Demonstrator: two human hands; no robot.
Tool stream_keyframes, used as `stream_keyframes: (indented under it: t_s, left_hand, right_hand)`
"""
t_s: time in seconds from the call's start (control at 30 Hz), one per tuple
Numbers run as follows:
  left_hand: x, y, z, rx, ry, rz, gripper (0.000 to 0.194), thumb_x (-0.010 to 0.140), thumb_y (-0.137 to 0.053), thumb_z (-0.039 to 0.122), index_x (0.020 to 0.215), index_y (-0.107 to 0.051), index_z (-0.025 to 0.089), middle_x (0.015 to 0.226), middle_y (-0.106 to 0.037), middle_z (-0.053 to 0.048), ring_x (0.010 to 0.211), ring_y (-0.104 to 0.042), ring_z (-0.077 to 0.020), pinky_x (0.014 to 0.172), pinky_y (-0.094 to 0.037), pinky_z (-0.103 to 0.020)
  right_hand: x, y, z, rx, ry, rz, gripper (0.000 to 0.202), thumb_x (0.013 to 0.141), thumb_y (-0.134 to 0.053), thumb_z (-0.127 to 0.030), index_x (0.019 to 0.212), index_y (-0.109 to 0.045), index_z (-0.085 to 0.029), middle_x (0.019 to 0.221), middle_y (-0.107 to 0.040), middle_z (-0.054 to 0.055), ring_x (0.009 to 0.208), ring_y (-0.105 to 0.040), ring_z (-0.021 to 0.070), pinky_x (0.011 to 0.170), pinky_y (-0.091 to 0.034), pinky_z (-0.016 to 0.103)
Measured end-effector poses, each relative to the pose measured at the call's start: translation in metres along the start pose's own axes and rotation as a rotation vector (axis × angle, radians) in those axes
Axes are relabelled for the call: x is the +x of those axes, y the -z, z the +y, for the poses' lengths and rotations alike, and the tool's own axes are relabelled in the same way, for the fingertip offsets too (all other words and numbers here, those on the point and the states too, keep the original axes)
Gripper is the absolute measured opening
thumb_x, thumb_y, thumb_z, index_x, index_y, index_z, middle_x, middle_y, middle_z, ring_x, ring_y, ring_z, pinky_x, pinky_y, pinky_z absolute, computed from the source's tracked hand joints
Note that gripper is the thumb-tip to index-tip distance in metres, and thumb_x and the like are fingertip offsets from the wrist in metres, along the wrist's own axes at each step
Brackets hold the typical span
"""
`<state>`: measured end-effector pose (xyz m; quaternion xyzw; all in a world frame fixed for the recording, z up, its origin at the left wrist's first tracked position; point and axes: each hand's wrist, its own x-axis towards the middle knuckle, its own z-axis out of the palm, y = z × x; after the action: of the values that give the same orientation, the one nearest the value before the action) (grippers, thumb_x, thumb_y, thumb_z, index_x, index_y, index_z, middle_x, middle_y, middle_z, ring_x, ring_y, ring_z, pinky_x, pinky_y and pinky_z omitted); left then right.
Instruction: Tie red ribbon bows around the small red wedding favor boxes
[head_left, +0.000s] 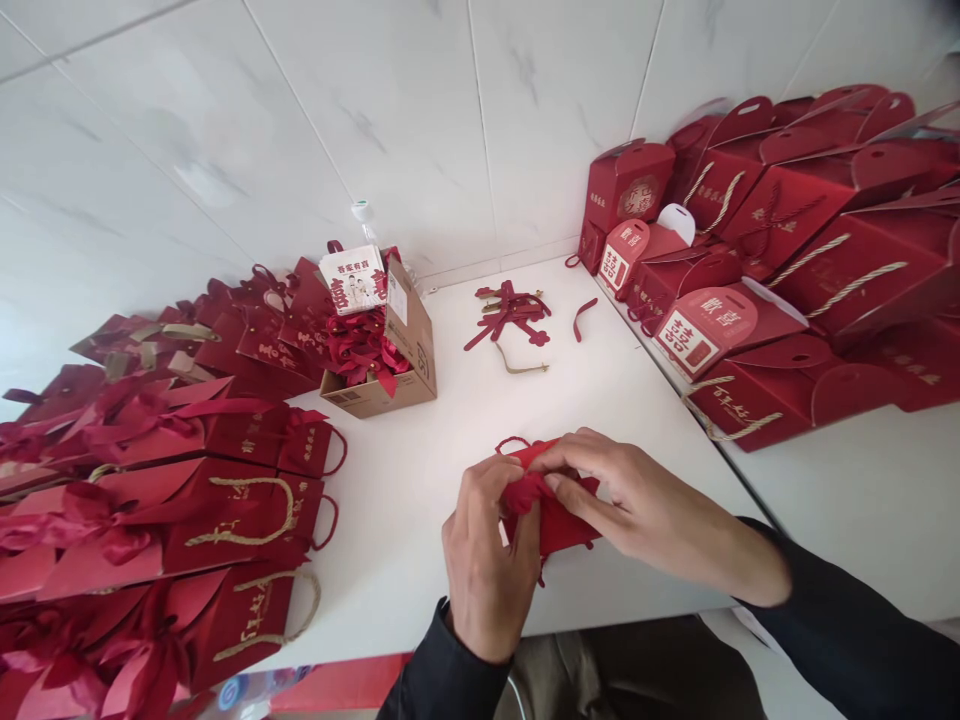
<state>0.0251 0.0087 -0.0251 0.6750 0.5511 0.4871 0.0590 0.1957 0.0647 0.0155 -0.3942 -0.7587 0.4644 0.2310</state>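
Observation:
A small red box (pixel 571 528) rests near the front edge of the white table, with a thin cord loop at its back. On top of it is a red ribbon bow (pixel 523 493). My left hand (pixel 489 555) is closed on the bow's left side, fingers bent over the ribbon. From the right, my right hand (pixel 622 490) pinches the ribbon between thumb and fingers. Both hands meet over the box and hide part of the bow.
An open cardboard box (pixel 412 345) holds red ribbon bows and printed cards (pixel 354 280). Loose dark red straps (pixel 510 312) lie at the back middle. Red gift boxes with bows (pixel 247 515) fill the left; more red boxes (pixel 795 395) are stacked at right.

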Motion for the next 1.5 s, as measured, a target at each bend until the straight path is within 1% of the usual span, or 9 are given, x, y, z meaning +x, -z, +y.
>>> stream_keyframes:
  t_s: [0.4,0.6,0.8,1.0,1.13,1.23,1.3,1.4,1.5]
  left_hand:
    - [-0.011,0.017,-0.005,0.165,-0.107,0.014,0.026,0.088,-0.070,0.000,0.105,-0.069,0.020,0.104,-0.064,-0.005,0.085,-0.064,-0.0113,0.069,-0.053,-0.021]
    - [-0.023,0.030,-0.004,0.151,0.111,-0.101,0.016,0.095,-0.064,0.007,0.097,-0.065,0.023,0.092,-0.065,0.000,0.079,-0.062,-0.0117,0.073,-0.052,-0.021]
    - [-0.027,0.034,-0.004,0.109,0.311,-0.182,0.016,0.101,-0.054,0.020,0.086,-0.057,0.024,0.082,-0.060,0.001,0.073,-0.054,-0.0151,0.067,-0.050,-0.024]
    - [-0.027,0.038,0.001,0.050,0.521,-0.232,0.023,0.102,-0.053,0.035,0.083,-0.059,0.024,0.079,-0.058,-0.002,0.072,-0.051,-0.0176,0.049,-0.036,-0.024]
    - [-0.027,0.040,-0.001,0.052,0.484,-0.262,0.025,0.102,-0.052,0.036,0.082,-0.058,0.023,0.076,-0.056,-0.001,0.069,-0.050,-0.0174,0.049,-0.037,-0.024]
    - [-0.028,0.043,-0.004,0.044,0.421,-0.295,0.021,0.103,-0.050,0.033,0.085,-0.057,0.024,0.076,-0.055,-0.001,0.065,-0.049,-0.0163,0.046,-0.037,-0.023]
    - [-0.026,0.044,-0.004,0.044,0.364,-0.273,0.007,0.102,-0.053,0.029,0.101,-0.059,0.024,0.090,-0.061,-0.003,0.073,-0.055,-0.0168,0.057,-0.048,-0.024]
    - [-0.020,0.043,0.001,0.051,0.238,-0.252,0.037,0.096,-0.062,0.026,0.132,-0.053,0.025,0.119,-0.061,-0.009,0.100,-0.061,-0.0211,0.083,-0.056,-0.033]
    - [-0.014,0.038,0.007,0.034,0.138,-0.287,0.042,0.093,-0.068,0.022,0.133,-0.056,0.027,0.125,-0.058,-0.010,0.112,-0.060,-0.0236,0.088,-0.056,-0.035]
  right_hand:
    - [-0.005,0.010,0.003,-0.109,-0.100,0.124,0.014,0.098,-0.055,-0.030,0.090,-0.066,-0.027,0.093,-0.071,-0.002,0.077,-0.065,0.0155,0.054,-0.045,0.027]
    - [-0.013,0.016,0.013,-0.148,-0.208,0.135,0.014,0.096,-0.057,-0.032,0.085,-0.065,-0.028,0.089,-0.071,-0.004,0.062,-0.058,0.0140,0.052,-0.041,0.029]
    - [-0.014,0.017,0.018,-0.157,-0.266,0.147,0.014,0.094,-0.057,-0.033,0.084,-0.065,-0.028,0.090,-0.072,-0.006,0.041,-0.036,0.0089,0.044,-0.035,0.030]
    - [-0.015,0.017,0.021,-0.175,-0.268,0.157,0.017,0.094,-0.056,-0.035,0.083,-0.066,-0.027,0.083,-0.072,-0.004,0.044,-0.044,0.0103,0.044,-0.036,0.029]
    - [-0.016,0.017,0.022,-0.169,-0.273,0.164,0.018,0.096,-0.054,-0.037,0.087,-0.066,-0.027,0.084,-0.072,-0.003,0.040,-0.041,0.0094,0.040,-0.032,0.029]
    - [-0.018,0.016,0.024,-0.179,-0.242,0.159,0.018,0.097,-0.055,-0.037,0.087,-0.066,-0.027,0.092,-0.074,-0.001,0.056,-0.060,0.0140,0.048,-0.042,0.029]
    - [-0.021,0.016,0.025,-0.171,-0.216,0.199,0.017,0.100,-0.054,-0.041,0.100,-0.067,-0.029,0.105,-0.075,0.002,0.085,-0.070,0.0205,0.058,-0.050,0.029]
    - [-0.024,0.013,0.023,-0.156,-0.129,0.272,0.024,0.103,-0.053,-0.046,0.120,-0.061,-0.032,0.124,-0.069,0.006,0.116,-0.064,0.0260,0.070,-0.056,0.032]
    - [-0.021,0.009,0.016,-0.203,0.016,0.227,0.023,0.103,-0.056,-0.041,0.123,-0.060,-0.031,0.122,-0.066,0.006,0.119,-0.061,0.0256,0.088,-0.055,0.038]
